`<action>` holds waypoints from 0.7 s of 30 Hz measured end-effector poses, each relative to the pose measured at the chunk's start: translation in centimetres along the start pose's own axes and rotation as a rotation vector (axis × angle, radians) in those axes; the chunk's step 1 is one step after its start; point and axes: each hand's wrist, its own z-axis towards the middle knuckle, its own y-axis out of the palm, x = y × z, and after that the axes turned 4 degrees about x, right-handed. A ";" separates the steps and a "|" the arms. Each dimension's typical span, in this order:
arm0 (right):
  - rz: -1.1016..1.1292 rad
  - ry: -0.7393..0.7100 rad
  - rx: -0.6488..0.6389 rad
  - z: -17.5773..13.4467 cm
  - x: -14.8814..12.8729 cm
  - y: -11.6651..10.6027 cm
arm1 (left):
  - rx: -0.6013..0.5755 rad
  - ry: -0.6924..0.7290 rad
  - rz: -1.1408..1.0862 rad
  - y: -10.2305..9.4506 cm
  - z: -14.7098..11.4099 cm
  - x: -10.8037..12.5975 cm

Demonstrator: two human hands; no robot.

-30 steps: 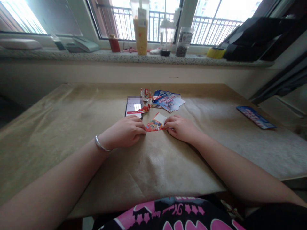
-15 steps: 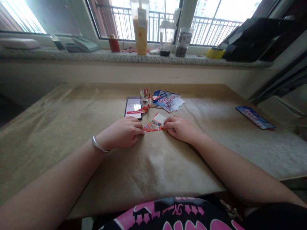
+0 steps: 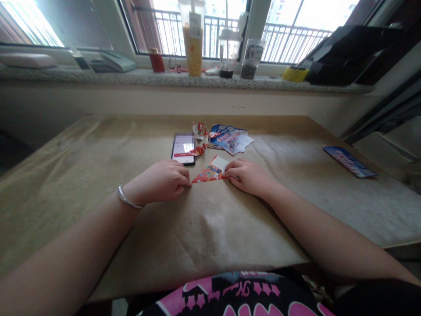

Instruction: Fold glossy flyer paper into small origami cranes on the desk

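Note:
On the table in front of me lies a red patterned sheet of folded paper with a white patch at its upper right. Its outline is roughly triangular, with a long point toward the left. My left hand is closed, its fingertips at that left point. At the opposite end, my right hand pinches the right corner between thumb and fingers. My own fingers hide part of that corner.
Just behind the paper are a phone with a lit screen, crumpled red and white folded paper pieces, and a fan of blue printed packets. Another blue packet lies far right. Cups and bottles line the windowsill.
My left hand has slid a little to the left, showing more of the paper's left point. My right hand stays in place on the right corner.

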 end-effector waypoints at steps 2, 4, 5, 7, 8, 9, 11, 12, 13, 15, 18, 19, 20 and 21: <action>0.001 0.000 0.002 0.0 0.0 0.0 | -0.006 0.007 -0.009 0.1 -0.1 -0.3; 0.002 -0.003 0.000 0.0 0.0 0.0 | -0.007 0.008 -0.033 0.2 -0.2 -0.6; 0.002 -0.004 -0.003 -0.1 0.0 0.0 | -0.006 0.006 -0.051 0.2 -0.3 -0.8; -0.002 -0.005 -0.005 -0.1 0.1 0.0 | 0.002 -0.006 -0.099 0.3 -0.4 -1.0; -0.004 -0.005 -0.008 -0.1 0.1 0.0 | 0.005 -0.016 -0.125 0.3 -0.5 -1.1; -0.005 -0.005 -0.010 0.0 0.1 0.0 | 0.005 -0.026 -0.148 0.3 -0.6 -1.2; -0.010 -0.008 -0.014 0.0 0.1 0.0 | 0.000 -0.057 -0.177 0.3 -0.6 -1.2; -0.013 -0.012 -0.015 0.0 0.1 0.0 | -0.003 -0.076 -0.179 0.3 -0.6 -1.1; -0.017 -0.016 -0.014 0.0 0.0 0.0 | -0.007 -0.096 -0.172 0.3 -0.6 -0.9; -0.035 -0.028 -0.011 0.0 0.0 0.1 | 0.001 -0.139 -0.138 0.6 -0.5 -0.5; -0.068 -0.047 -0.009 0.1 -0.1 0.2 | 0.105 -0.163 -0.089 1.3 -0.1 0.1; -0.078 -0.052 -0.007 0.1 -0.2 0.3 | 0.146 -0.127 -0.096 1.6 0.0 0.3; -0.087 -0.056 -0.004 0.2 -0.2 0.3 | 0.179 -0.090 -0.103 1.8 0.2 0.5; -0.093 -0.061 0.002 0.2 -0.3 0.4 | 0.194 -0.064 -0.106 2.0 0.4 0.7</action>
